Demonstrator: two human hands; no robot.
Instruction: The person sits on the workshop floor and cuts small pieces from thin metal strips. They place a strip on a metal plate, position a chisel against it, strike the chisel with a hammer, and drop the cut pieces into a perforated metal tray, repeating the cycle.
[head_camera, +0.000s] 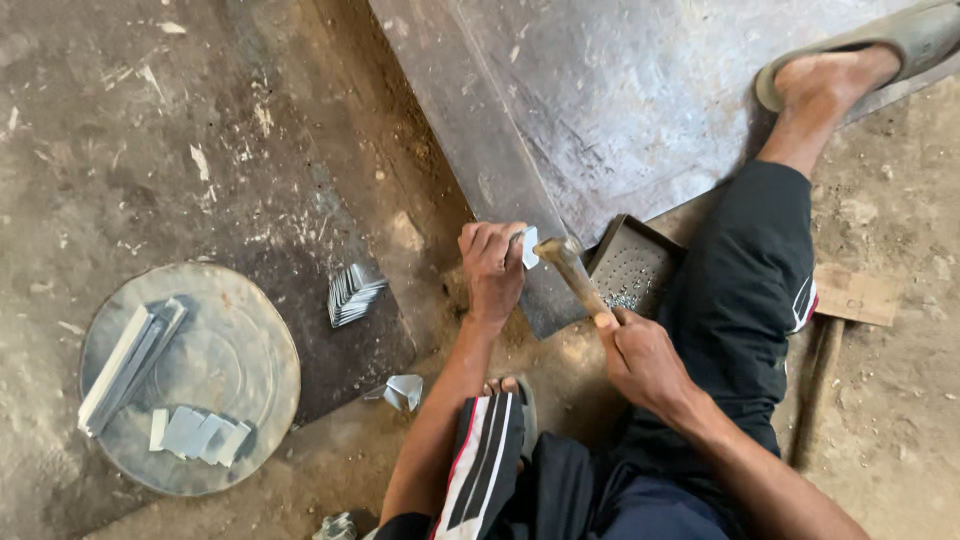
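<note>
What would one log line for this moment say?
left hand: holds small metal piece on metal sheet | right hand: grips hammer | shallow tray: beside hammer | round plate: bears metal strips

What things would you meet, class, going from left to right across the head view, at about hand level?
Round metal lid → fanned stack of metal pieces → left hand → hammer → small tray of rivets → wooden block.

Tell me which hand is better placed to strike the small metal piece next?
Probably the right hand: it grips the hammer, whose head sits beside the small metal piece. The left hand pinches that piece against the metal sheet.
</note>
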